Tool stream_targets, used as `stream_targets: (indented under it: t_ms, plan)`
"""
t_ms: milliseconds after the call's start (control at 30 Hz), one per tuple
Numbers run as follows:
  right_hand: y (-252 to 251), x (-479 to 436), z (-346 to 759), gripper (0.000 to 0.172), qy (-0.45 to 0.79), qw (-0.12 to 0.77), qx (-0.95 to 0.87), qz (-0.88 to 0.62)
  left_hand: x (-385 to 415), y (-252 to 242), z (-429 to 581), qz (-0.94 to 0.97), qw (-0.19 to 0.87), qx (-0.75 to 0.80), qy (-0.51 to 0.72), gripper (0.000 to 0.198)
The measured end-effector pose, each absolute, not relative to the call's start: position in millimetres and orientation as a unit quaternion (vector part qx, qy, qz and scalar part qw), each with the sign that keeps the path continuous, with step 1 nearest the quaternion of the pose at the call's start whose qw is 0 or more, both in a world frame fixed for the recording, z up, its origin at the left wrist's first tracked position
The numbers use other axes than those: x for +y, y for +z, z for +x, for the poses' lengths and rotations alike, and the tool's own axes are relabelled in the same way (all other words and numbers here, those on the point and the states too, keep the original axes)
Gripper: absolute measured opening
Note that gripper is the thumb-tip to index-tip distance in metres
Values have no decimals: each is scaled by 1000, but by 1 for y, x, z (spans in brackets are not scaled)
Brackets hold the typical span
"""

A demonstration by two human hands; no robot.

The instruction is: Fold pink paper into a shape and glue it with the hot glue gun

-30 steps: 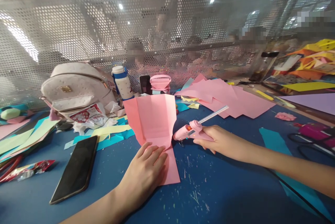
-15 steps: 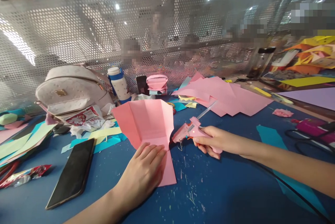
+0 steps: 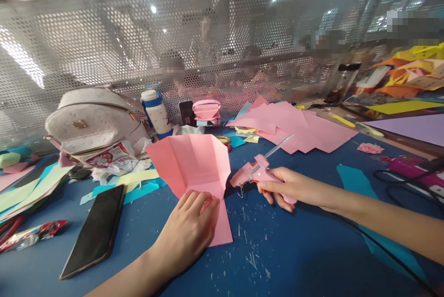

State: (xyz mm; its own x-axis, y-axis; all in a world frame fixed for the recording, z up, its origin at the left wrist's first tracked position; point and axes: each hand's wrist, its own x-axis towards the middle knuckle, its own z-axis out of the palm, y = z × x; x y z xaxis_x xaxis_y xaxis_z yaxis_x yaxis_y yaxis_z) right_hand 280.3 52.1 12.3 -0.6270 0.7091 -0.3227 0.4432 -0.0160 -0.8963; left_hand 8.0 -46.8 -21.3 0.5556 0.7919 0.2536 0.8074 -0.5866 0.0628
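Observation:
A creased sheet of pink paper stands folded on the blue table, its back part raised and its side panels bent. My left hand is closed over its lower front part, fingers curled and pressed on the paper; the thumb is partly hidden. To the right, my right hand grips a pink hot glue gun by its handle. The nozzle points left, close beside the paper's right edge and seemingly just apart from it. A clear glue stick sticks out of the gun's back.
A black phone lies at left, before a pale backpack and a bottle. Pink sheets spread behind the gun. A black cord trails right over a blue strip. A perforated screen stands behind.
The glue gun's nozzle has drawn slightly right, away from the paper's edge. My left hand stays on the paper, its fingers a little more curled. The view has shifted slightly.

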Motion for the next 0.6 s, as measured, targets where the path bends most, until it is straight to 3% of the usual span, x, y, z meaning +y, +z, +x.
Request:
stream_targets:
  t_ms: [367,500,600]
  plan:
    - [17,57,307,45,598,208,-651,-418,-48,-20,8,-882,22,-454,-122,36]
    - [18,78,317,53,512,298,-662,-458,-49,-20,9,-882,24,-454,-128,36]
    - [11,102,331,57,421,304,-709,-476,-49,-20,8,-882,25,-452,-129,38]
